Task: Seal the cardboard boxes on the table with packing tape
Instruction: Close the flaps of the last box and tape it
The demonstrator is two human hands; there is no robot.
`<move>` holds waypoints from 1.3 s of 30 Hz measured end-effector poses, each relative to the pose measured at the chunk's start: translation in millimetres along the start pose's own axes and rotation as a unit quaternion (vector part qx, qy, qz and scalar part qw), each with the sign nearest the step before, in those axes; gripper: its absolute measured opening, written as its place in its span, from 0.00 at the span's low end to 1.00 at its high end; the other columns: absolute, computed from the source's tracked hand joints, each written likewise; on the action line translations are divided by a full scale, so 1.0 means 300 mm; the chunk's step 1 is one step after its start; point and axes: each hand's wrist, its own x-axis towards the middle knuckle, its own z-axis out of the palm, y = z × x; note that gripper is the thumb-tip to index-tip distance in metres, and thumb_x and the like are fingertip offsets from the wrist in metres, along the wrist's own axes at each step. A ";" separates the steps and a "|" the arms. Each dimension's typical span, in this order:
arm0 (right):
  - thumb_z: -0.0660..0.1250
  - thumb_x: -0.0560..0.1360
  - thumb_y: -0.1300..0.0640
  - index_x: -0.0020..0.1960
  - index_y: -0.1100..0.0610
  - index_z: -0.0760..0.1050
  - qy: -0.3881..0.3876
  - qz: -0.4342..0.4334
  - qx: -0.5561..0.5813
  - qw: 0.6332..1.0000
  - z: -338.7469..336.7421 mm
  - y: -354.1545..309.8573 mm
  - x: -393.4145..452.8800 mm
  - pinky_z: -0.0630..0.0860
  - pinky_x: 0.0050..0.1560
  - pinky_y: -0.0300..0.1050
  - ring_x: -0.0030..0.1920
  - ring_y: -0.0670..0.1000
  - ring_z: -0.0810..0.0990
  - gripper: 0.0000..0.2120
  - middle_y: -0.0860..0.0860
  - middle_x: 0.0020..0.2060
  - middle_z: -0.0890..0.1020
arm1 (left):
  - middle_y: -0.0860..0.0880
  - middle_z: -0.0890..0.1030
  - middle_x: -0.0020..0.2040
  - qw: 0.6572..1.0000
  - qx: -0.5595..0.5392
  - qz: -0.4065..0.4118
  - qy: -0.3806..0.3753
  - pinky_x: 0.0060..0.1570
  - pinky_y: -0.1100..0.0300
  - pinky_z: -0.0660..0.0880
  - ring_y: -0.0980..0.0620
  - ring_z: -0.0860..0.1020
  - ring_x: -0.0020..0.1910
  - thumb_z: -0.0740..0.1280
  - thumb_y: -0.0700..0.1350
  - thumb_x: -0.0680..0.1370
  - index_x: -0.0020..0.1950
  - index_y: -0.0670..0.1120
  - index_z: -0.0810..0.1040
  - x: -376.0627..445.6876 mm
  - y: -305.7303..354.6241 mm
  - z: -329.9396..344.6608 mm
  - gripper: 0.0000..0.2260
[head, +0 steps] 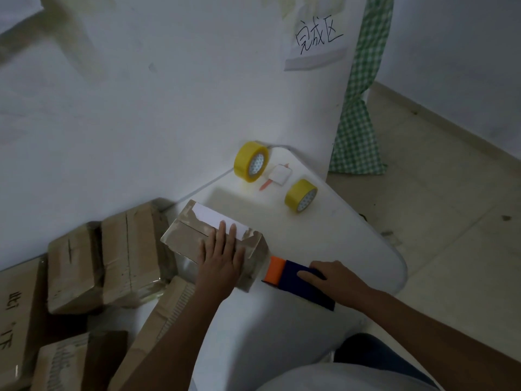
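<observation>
Right grip [335, 280] curled on our tape dispenser [298, 282], touching the cardboard box [197, 235] end; left hand [221, 253] flat atop; seam runs away leftward.

Packing station: stacked cartons [101, 263], tape rolls [251, 161]

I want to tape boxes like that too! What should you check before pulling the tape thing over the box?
1. Box held steady: ok, the left hand lies flat on its top.
2. Tape dispenser in hand: ok, the right hand grips it.
3. Dispenser at the box: ok, its orange end sits by the box's right end.
4. Flaps closed: ok, they lie flat with a seam between them.
5. Tape stuck to the box: cannot tell, no tape strip shows clearly.
6. Spare tape: ok, two yellow rolls stand on the table.
</observation>
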 end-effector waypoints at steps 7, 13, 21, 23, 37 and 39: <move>0.63 0.77 0.41 0.60 0.48 0.68 -0.022 -0.007 -0.005 1.000 0.019 -0.066 0.024 0.79 0.39 0.49 0.39 0.50 0.82 0.16 0.53 0.44 0.82 | 0.45 0.56 0.79 0.998 -0.059 -0.019 0.022 0.74 0.44 0.54 0.47 0.53 0.78 0.45 0.61 0.83 0.79 0.47 0.57 -0.038 0.097 0.011 0.29; 0.63 0.77 0.42 0.61 0.51 0.70 0.009 0.011 -0.034 0.999 0.041 -0.138 0.072 0.73 0.35 0.40 0.41 0.49 0.79 0.17 0.52 0.47 0.81 | 0.44 0.62 0.78 0.999 -0.027 -0.033 0.033 0.74 0.45 0.55 0.48 0.53 0.77 0.52 0.60 0.81 0.79 0.47 0.57 -0.029 0.099 0.027 0.29; 0.60 0.80 0.47 0.60 0.55 0.66 0.097 0.125 -0.093 0.983 0.029 -0.021 0.094 0.77 0.42 0.48 0.44 0.54 0.80 0.15 0.54 0.49 0.80 | 0.44 0.61 0.78 0.999 -0.028 0.017 0.014 0.73 0.42 0.58 0.44 0.59 0.77 0.44 0.60 0.83 0.79 0.46 0.58 -0.035 0.058 0.012 0.29; 0.59 0.81 0.51 0.65 0.55 0.63 0.126 0.091 -0.117 0.981 0.041 -0.009 0.108 0.77 0.43 0.48 0.46 0.54 0.80 0.15 0.54 0.51 0.80 | 0.46 0.57 0.80 0.998 -0.029 0.058 0.003 0.73 0.41 0.58 0.44 0.55 0.78 0.47 0.61 0.81 0.80 0.49 0.55 -0.027 0.007 0.003 0.30; 0.58 0.73 0.70 0.57 0.56 0.76 0.016 -0.155 -0.040 0.987 0.195 -0.200 0.181 0.68 0.54 0.32 0.55 0.48 0.74 0.17 0.50 0.55 0.76 | 0.49 0.43 0.81 0.998 -0.039 0.023 -0.036 0.68 0.33 0.63 0.37 0.42 0.79 0.74 0.48 0.72 0.81 0.55 0.44 -0.116 -0.115 -0.002 0.48; 0.57 0.75 0.71 0.58 0.57 0.76 -0.077 -0.170 -0.008 0.982 0.245 -0.277 0.203 0.66 0.52 0.24 0.55 0.45 0.73 0.17 0.50 0.57 0.77 | 0.48 0.44 0.81 0.998 -0.044 0.023 -0.030 0.66 0.33 0.65 0.36 0.43 0.79 0.74 0.48 0.72 0.81 0.55 0.46 -0.114 -0.113 -0.001 0.47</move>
